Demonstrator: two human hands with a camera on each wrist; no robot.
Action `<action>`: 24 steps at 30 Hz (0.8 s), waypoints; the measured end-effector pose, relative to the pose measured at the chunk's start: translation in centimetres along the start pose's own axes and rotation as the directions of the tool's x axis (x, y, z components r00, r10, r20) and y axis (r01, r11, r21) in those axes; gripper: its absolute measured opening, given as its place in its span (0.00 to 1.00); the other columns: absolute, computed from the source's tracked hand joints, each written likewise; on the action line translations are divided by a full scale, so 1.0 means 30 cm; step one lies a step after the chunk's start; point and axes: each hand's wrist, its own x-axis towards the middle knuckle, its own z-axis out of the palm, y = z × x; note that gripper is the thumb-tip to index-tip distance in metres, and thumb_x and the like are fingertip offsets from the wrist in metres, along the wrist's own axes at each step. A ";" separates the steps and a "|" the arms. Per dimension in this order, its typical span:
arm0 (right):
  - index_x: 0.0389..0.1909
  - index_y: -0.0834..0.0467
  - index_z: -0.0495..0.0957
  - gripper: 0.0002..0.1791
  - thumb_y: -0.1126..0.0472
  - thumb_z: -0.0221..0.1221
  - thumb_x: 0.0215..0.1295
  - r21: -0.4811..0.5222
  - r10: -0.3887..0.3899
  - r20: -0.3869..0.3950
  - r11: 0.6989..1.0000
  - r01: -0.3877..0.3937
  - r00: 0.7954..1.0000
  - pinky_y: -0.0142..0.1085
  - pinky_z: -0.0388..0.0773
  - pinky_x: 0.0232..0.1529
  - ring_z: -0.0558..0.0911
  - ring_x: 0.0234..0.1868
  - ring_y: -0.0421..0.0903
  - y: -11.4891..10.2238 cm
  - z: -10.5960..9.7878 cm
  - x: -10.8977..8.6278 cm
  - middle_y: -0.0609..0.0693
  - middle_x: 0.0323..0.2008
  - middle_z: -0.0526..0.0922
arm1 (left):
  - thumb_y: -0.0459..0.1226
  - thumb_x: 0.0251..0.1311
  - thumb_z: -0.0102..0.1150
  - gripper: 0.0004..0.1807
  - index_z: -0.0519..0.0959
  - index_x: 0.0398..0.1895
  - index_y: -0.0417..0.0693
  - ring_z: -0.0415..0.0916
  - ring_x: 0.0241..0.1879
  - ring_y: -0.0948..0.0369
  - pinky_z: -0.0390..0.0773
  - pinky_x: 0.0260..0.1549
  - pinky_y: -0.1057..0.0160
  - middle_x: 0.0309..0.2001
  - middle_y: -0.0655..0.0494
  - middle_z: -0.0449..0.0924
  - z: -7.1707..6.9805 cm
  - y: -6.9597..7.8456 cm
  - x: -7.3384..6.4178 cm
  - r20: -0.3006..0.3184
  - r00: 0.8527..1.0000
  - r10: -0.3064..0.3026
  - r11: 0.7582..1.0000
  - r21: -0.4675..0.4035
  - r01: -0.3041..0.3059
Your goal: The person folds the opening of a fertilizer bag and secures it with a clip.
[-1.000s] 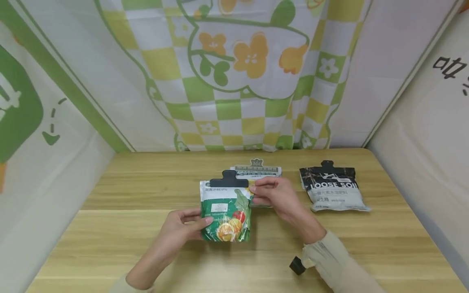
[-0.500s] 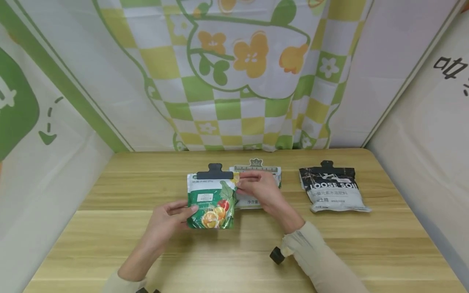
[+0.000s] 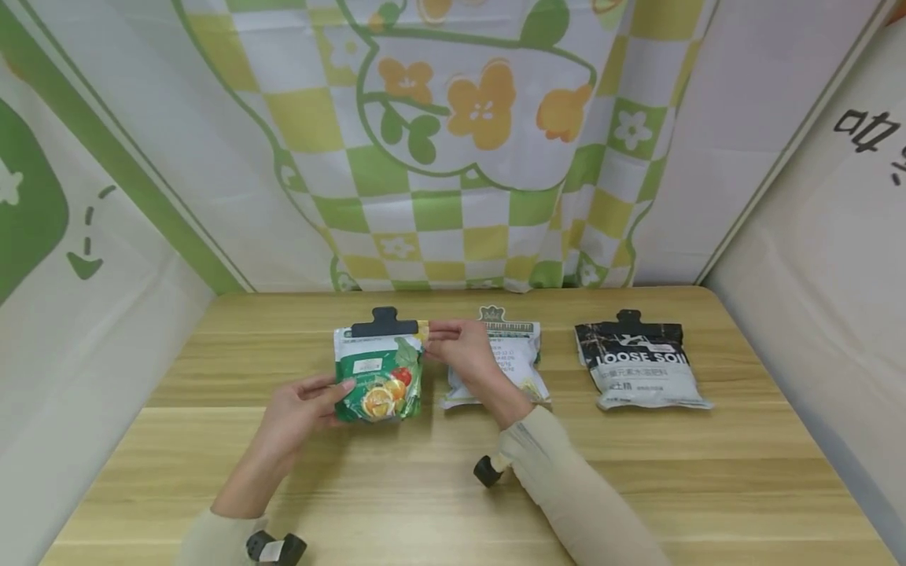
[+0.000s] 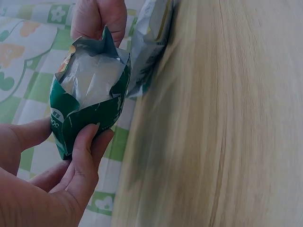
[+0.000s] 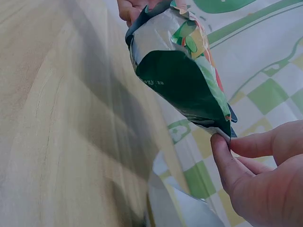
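Note:
A green-and-white pouch, printed with fruit and vegetables, is held upright over the left part of the table, a black clip across its top. My left hand grips its lower left side, thumb on the front. At the upper right corner, my right hand pinches the edge; the right wrist view shows thumb and forefinger meeting on that corner. Both wrist views look onto the pouch's folded base, which is raised off the wood.
Behind my right hand lies a white bag with a keyboard-patterned clip. Farther right is a black-and-grey "LOOSE SOIL" bag with a black clip. A checked curtain hangs at the wooden table's back edge.
Both hands have carried the green pouch leftward and toward the back of the table. More of the white bag shows now. The black-and-grey bag stays in place.

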 end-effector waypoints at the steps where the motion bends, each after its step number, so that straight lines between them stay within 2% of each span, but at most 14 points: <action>1: 0.63 0.72 0.77 0.24 0.79 0.60 0.66 -0.009 0.005 -0.003 1.000 -0.005 1.000 0.38 0.88 0.54 0.89 0.52 0.54 0.002 0.007 0.008 0.70 0.55 0.85 | 0.46 0.70 0.67 0.38 0.68 0.73 0.31 0.87 0.39 0.65 0.88 0.44 0.65 0.51 0.50 0.89 -0.003 -0.003 0.007 0.000 1.000 0.002 1.000 0.001 -0.002; 7: 0.63 0.71 0.78 0.26 0.79 0.61 0.61 -0.066 0.038 -0.047 0.997 -0.042 0.998 0.35 0.88 0.52 0.89 0.51 0.55 0.018 0.054 0.043 0.67 0.55 0.86 | 0.44 0.71 0.67 0.38 0.66 0.73 0.28 0.87 0.39 0.65 0.89 0.44 0.64 0.52 0.46 0.88 -0.018 -0.023 0.045 -0.014 1.000 -0.016 1.000 -0.011 0.016; 15: 0.58 0.71 0.81 0.26 0.79 0.63 0.54 -0.186 0.008 -0.123 0.982 -0.031 0.992 0.34 0.87 0.51 0.89 0.52 0.54 0.044 0.099 0.089 0.65 0.50 0.89 | 0.46 0.71 0.66 0.40 0.64 0.74 0.26 0.86 0.39 0.67 0.88 0.43 0.66 0.59 0.37 0.82 -0.027 -0.043 0.099 -0.017 1.000 -0.023 1.000 0.013 0.023; 24: 0.62 0.71 0.78 0.28 0.79 0.62 0.57 -0.169 0.075 -0.126 0.981 -0.096 0.989 0.40 0.85 0.59 0.85 0.58 0.56 0.067 0.114 0.110 0.65 0.55 0.86 | 0.47 0.73 0.64 0.40 0.63 0.74 0.25 0.83 0.40 0.67 0.88 0.46 0.67 0.58 0.40 0.81 -0.035 -0.053 0.128 -0.007 0.998 -0.065 0.998 0.020 0.065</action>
